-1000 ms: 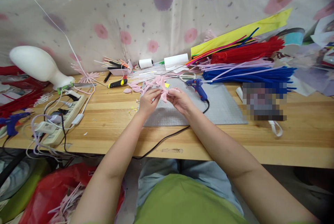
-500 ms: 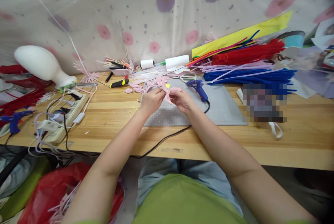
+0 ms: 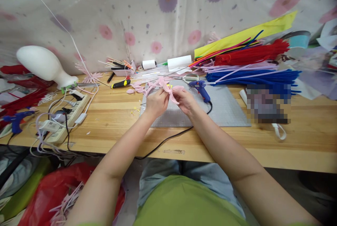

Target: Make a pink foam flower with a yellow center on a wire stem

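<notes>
Over the grey cutting mat [image 3: 223, 110], a pink pipe-cleaner flower [image 3: 172, 93] with curled petals is between my hands. My left hand [image 3: 157, 103] closes its fingers around the flower's base from the left. From the right, the bent fingers of my right hand [image 3: 185, 100] pinch at a petal; the fingertips are partly covered by the flower. Several loose pink petals [image 3: 138, 88] lie just beyond my left hand. A blue glue gun [image 3: 201, 90] rests on the mat to the right of my right hand, its black cord running toward the table's front edge.
Blue pipe cleaners [image 3: 252, 77] and red pipe cleaners [image 3: 250, 53] are bundled at the back right. A yellow-black utility knife [image 3: 120, 84] and scissors [image 3: 191, 77] lie behind the hands. At left are a power strip [image 3: 70, 120] and a white foam head [image 3: 39, 62].
Both hands have shifted slightly to the right with the flower. The flower has turned a little, so more of its petals show toward me.
</notes>
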Demonstrator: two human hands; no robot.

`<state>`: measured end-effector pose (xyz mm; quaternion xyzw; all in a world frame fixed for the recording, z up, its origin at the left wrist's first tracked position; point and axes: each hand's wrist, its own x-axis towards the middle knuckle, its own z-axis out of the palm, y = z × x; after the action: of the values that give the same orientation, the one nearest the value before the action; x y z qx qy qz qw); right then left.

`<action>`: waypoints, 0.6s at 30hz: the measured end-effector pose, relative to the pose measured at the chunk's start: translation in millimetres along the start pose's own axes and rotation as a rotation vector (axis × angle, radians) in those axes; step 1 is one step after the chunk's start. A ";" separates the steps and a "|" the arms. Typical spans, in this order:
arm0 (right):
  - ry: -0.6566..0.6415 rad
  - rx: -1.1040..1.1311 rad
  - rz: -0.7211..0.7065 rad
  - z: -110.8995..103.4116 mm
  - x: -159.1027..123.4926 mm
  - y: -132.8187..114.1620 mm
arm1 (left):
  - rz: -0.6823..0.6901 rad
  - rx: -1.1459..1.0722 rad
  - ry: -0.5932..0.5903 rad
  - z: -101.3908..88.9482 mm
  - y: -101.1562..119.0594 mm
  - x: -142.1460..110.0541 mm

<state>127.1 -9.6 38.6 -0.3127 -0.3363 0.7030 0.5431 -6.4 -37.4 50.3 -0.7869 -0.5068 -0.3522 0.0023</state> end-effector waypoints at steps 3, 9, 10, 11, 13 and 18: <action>-0.028 0.010 0.025 2.3 -2.9 -12.3 | -0.080 -0.138 0.036 0.1 -2.9 9.3; 0.003 -0.036 0.014 7.2 7.7 -37.1 | -0.507 -0.814 0.043 -15.9 -25.8 62.2; 0.030 -0.079 -0.002 8.6 11.2 -38.0 | -0.559 -0.936 0.013 -19.3 -28.4 69.5; 0.050 -0.127 -0.021 10.1 14.4 -37.9 | -0.590 -1.021 -0.017 -22.0 -29.6 74.5; 0.064 -0.224 -0.057 13.4 18.8 -35.7 | -0.639 -1.131 -0.058 -23.7 -27.6 76.8; -0.023 -0.403 -0.026 14.9 18.4 -24.3 | -0.897 -1.362 -0.061 -3.2 -8.9 52.5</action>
<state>124.6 10.8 65.6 -0.4025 -0.4803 0.6181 0.4747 -2.8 7.6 78.8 -0.3471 -0.4484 -0.5289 -0.6315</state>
